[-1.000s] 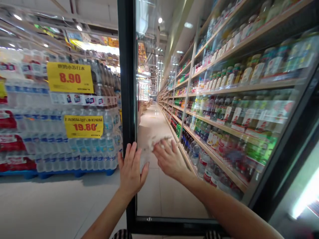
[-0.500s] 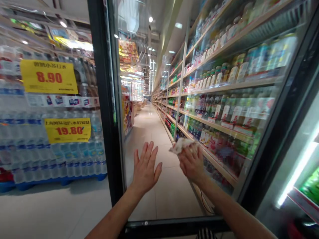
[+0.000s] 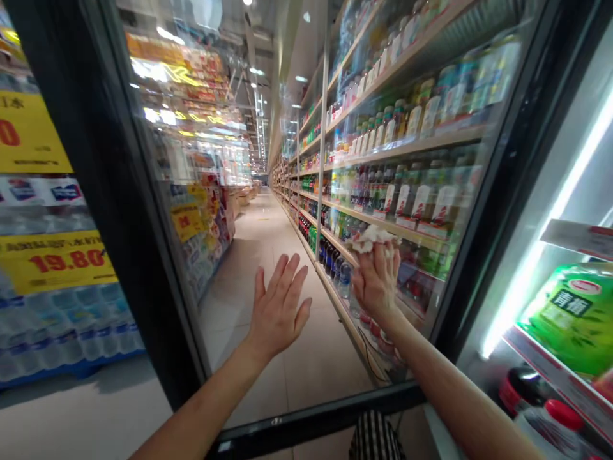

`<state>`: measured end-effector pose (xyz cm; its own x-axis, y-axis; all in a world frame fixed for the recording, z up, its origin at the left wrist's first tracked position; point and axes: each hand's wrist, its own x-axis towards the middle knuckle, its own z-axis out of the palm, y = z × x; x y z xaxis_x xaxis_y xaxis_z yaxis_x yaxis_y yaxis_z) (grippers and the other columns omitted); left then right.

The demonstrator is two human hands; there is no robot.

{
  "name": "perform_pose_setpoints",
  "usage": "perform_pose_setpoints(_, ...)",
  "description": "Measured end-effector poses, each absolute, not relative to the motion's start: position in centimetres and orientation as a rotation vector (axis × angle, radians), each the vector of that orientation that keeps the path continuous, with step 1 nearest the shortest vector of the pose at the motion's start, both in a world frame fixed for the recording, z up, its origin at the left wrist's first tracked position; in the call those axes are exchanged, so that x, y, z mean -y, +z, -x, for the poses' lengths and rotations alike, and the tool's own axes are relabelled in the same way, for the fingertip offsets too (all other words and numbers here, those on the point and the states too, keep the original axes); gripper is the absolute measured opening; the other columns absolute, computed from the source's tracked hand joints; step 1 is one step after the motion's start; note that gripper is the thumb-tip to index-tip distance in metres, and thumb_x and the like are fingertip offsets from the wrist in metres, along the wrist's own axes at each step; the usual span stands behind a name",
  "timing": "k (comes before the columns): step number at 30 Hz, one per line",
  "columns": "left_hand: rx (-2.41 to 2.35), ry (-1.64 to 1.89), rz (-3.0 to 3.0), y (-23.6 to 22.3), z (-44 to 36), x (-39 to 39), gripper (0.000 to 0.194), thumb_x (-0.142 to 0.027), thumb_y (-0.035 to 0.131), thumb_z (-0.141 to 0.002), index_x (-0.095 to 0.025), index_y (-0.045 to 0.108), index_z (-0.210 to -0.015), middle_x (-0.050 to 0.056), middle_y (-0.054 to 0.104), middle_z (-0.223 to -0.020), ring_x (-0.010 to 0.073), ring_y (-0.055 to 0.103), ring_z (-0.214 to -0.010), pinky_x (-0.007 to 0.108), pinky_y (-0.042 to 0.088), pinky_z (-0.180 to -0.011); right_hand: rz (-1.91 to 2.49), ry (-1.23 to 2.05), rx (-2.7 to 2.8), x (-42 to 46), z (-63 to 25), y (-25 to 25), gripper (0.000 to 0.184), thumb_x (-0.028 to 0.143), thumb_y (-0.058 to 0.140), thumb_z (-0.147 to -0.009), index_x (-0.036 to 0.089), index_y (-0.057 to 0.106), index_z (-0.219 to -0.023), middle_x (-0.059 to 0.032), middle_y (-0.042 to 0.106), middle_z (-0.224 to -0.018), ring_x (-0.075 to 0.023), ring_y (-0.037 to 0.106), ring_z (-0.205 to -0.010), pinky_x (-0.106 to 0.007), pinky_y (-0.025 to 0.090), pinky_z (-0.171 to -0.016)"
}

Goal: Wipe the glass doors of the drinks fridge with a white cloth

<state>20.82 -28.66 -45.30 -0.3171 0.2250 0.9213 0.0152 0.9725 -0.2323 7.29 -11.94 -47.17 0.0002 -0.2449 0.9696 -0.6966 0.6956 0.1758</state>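
Observation:
A black-framed glass door (image 3: 249, 358) stands swung out in front of me. My right hand (image 3: 378, 278) presses a crumpled whitish cloth (image 3: 372, 238) to the pane, fingers bent over it. Left of it, my left hand (image 3: 280, 306) is held up to the glass with the fingers spread and nothing in them; whether the palm touches the pane I cannot tell. Rows of drinks bottles (image 3: 421, 198) on shelves show in the glass behind my right hand.
To the right, a lit cooler holds a green bottle (image 3: 569, 316) on a shelf and red-capped bottles (image 3: 555, 415) below. Stacked water packs (image 3: 62, 326) with yellow price signs (image 3: 57, 259) stand at the left. The door's black frame (image 3: 96, 191) runs down the left side.
My right hand has moved right and up over the glass with the cloth. My left hand has left the door's edge for the pane. The view has turned right, bringing the cooler shelf in.

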Motion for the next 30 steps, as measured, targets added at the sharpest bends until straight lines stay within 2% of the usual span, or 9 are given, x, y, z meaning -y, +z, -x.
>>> perform_pose_setpoints(3,1.914,0.189,0.169,-45.0,-20.1,28.0,0.051,-0.028,0.050,-0.081,-0.014,0.037,-0.128,0.015,0.046,-0.132,0.0232,0.030,-0.131,0.048,0.012,-0.109,-0.966,0.324,1.566,11.0,-6.5,-47.5,0.034,0.021,0.048,-0.077,0.024,0.058,-0.110,-0.0073,0.048,-0.125,-0.0288,0.027,-0.129,-0.054,0.026,-0.104)
perform_pose_setpoints(5,1.907,0.177,0.158,-44.9,-19.7,27.8,0.052,-0.029,0.049,-0.081,-0.015,0.036,-0.129,0.015,0.045,-0.132,0.0236,0.031,-0.130,0.048,0.012,-0.109,-0.926,0.327,1.572,10.0,-5.6,-47.4,0.035,0.022,0.047,-0.078,0.025,0.057,-0.112,-0.0066,0.047,-0.126,-0.0280,0.028,-0.129,-0.054,0.026,-0.104)
perform_pose_setpoints(9,1.874,0.156,0.148,-44.8,-19.0,27.7,0.054,-0.028,0.050,-0.080,-0.015,0.035,-0.130,0.016,0.043,-0.133,0.0244,0.030,-0.131,0.048,0.012,-0.108,-0.508,0.597,1.584,8.2,-3.7,-45.7,0.048,0.022,0.038,-0.083,0.015,0.043,-0.129,-0.0159,0.029,-0.141,-0.0320,0.022,-0.132,-0.057,0.024,-0.103)
perform_pose_setpoints(11,1.868,0.136,0.136,-44.7,-18.7,27.5,0.054,-0.028,0.051,-0.080,-0.016,0.035,-0.131,0.016,0.043,-0.133,0.0244,0.030,-0.131,0.049,0.012,-0.108,-0.460,0.659,1.583,8.2,-3.8,-45.5,0.050,0.021,0.036,-0.083,0.014,0.039,-0.133,-0.0163,0.025,-0.143,-0.0320,0.020,-0.133,-0.057,0.024,-0.103)
perform_pose_setpoints(16,1.844,0.145,0.123,-43.7,-18.2,27.6,0.057,-0.028,0.051,-0.080,-0.016,0.032,-0.132,0.017,0.044,-0.133,0.0248,0.030,-0.130,0.050,0.014,-0.108,-0.734,0.485,1.582,7.6,-3.1,-45.4,0.049,0.021,0.044,-0.079,0.027,0.045,-0.128,-0.0067,0.038,-0.137,-0.0292,0.025,-0.131,-0.055,0.026,-0.103)
perform_pose_setpoints(21,1.790,0.177,0.073,-41.4,-18.1,28.8,0.066,-0.027,0.051,-0.079,-0.019,0.022,-0.138,0.014,0.033,-0.141,0.0248,0.024,-0.133,0.049,0.012,-0.108,-0.186,0.854,1.498,5.9,-0.6,-40.6,0.051,0.026,0.031,-0.084,0.018,0.036,-0.135,-0.0143,0.027,-0.143,-0.0322,0.023,-0.132,-0.060,0.027,-0.099)
perform_pose_setpoints(23,1.764,0.177,0.058,-40.3,-18.0,29.2,0.068,-0.028,0.051,-0.079,-0.020,0.019,-0.138,0.013,0.029,-0.143,0.0250,0.022,-0.134,0.049,0.011,-0.109,-0.326,0.776,1.520,6.9,-1.3,-39.6,0.051,0.026,0.032,-0.084,0.020,0.036,-0.135,-0.0128,0.027,-0.143,-0.0316,0.021,-0.133,-0.058,0.027,-0.101)
perform_pose_setpoints(27,1.740,0.210,0.021,-38.4,-18.1,29.9,0.066,-0.029,0.050,-0.079,-0.018,0.021,-0.138,0.014,0.029,-0.143,0.0258,0.022,-0.134,0.049,0.011,-0.109,-0.790,0.423,1.541,8.6,-2.7,-38.9,0.048,0.025,0.041,-0.082,0.029,0.043,-0.130,-0.0047,0.037,-0.139,-0.0274,0.024,-0.132,-0.052,0.025,-0.105)
perform_pose_setpoints(30,1.747,0.245,-0.010,-37.6,-18.5,30.7,0.063,-0.030,0.049,-0.080,-0.015,0.025,-0.136,0.015,0.029,-0.142,0.0269,0.021,-0.134,0.050,0.011,-0.109,-0.487,0.640,1.503,8.1,-1.8,-37.1,0.048,0.025,0.035,-0.083,0.021,0.042,-0.131,-0.0100,0.033,-0.141,-0.0295,0.025,-0.132,-0.055,0.025,-0.104)
